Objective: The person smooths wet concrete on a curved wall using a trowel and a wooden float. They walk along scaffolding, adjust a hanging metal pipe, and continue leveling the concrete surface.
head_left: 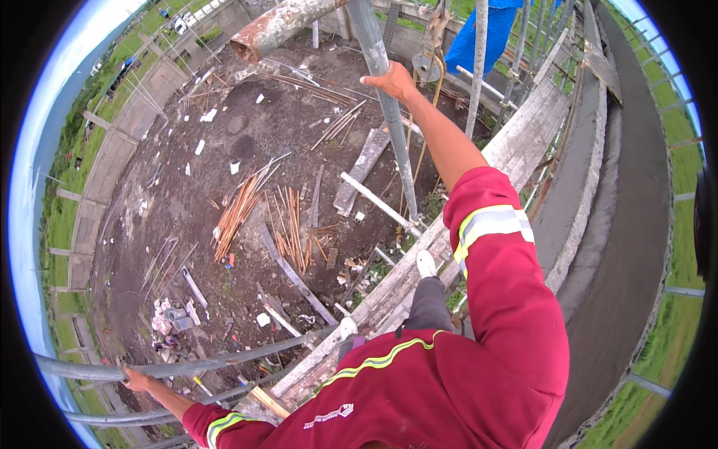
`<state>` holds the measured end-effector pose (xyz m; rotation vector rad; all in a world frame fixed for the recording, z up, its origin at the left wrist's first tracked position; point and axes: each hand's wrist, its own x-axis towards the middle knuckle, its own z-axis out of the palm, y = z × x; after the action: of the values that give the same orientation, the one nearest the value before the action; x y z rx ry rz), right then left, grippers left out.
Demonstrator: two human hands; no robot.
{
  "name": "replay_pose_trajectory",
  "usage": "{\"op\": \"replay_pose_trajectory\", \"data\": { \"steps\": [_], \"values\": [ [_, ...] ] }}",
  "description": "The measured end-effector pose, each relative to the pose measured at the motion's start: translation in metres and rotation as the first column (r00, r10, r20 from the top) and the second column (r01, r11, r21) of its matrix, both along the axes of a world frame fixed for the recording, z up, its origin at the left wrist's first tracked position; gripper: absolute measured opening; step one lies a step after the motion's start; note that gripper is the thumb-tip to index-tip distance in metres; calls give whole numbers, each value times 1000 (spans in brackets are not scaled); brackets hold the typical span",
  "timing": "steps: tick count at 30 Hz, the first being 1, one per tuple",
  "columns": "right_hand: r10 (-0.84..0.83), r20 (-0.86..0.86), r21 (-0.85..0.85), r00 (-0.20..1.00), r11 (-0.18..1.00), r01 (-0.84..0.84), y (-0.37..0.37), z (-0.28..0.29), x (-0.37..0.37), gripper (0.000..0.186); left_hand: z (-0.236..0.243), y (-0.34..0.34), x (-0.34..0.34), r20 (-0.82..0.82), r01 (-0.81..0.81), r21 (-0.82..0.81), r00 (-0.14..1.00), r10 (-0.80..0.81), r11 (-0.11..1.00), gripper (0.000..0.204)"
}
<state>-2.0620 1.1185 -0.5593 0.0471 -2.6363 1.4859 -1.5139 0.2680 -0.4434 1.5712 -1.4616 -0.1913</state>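
Observation:
My right hand, at the end of a raised arm, is wrapped round an upright grey scaffold pole. Low on the left, my left hand grips a horizontal scaffold pipe; its fingers are partly behind the pipe. Above my right hand a rusty, paint-flaked pipe juts out to the left with its open end showing. My feet in white shoes stand on narrow wooden planks high over the ground.
Bundles of thin wooden sticks, loose boards and rubbish lie on the dark ground below. A concrete ledge curves along the right. A pulley wheel with rope hangs near a blue tarp. A low wall rings the site.

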Motion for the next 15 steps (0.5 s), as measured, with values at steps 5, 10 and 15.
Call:
{"op": "replay_pose_trajectory", "data": {
  "steps": [5,10,15],
  "values": [
    [-117,-141,-124,983,987,100,-16,-17,7,55,-60,301,-196,-256,881,100,472,-844,463,46],
    [-104,-118,-89,988,992,93,-22,-4,20,50,-31,593,-397,-330,952,129,-222,-917,-276,80],
    [-78,-96,-127,992,990,66,-20,3,25,49,3,734,-529,-455,930,-92,-358,-815,-357,74]
  ]
}}
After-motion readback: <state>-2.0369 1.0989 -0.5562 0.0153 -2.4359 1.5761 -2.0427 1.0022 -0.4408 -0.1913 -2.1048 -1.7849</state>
